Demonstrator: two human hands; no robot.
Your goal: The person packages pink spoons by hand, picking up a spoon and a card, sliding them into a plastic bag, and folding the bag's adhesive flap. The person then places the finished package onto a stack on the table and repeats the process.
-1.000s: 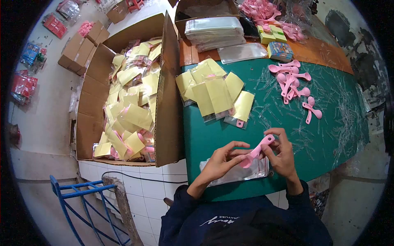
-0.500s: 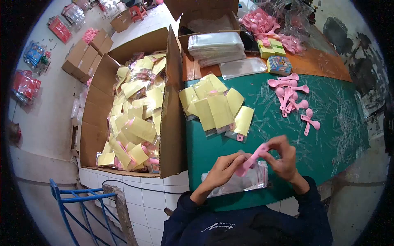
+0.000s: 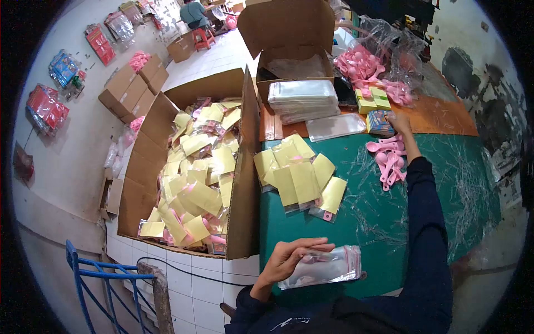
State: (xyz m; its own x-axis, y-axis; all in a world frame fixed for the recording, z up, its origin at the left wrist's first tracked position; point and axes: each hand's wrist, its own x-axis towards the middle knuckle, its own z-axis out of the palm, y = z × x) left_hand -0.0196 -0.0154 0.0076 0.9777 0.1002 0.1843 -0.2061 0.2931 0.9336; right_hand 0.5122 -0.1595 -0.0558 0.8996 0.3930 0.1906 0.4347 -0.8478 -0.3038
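My left hand (image 3: pixel 290 259) rests over a stack of clear plastic bags (image 3: pixel 334 267) at the table's front edge, its fingers stretched out. Something faintly pink shows through the bags under it; the thumb is partly hidden. At the far right of the table, my right hand (image 3: pixel 399 123) has its bent fingers at the edge of a stack of small printed cards (image 3: pixel 379 121). How many cards it grips cannot be made out. Just below that hand lies a pile of pink measuring spoons (image 3: pixel 391 161).
Filled packets with yellow cards (image 3: pixel 295 178) lie mid-table; more fill a big cardboard box (image 3: pixel 245 167) on the left. Bag stacks (image 3: pixel 303 100), yellow card bundles (image 3: pixel 372 100) and heaped pink spoons (image 3: pixel 359 64) stand behind. Plastic strips (image 3: pixel 361 206) litter the green table. A person (image 3: pixel 194 14) sits far back.
My right hand has moved from the near bags to the card stack. The pink spoon that was between both hands has left them. The camera view has tilted up.
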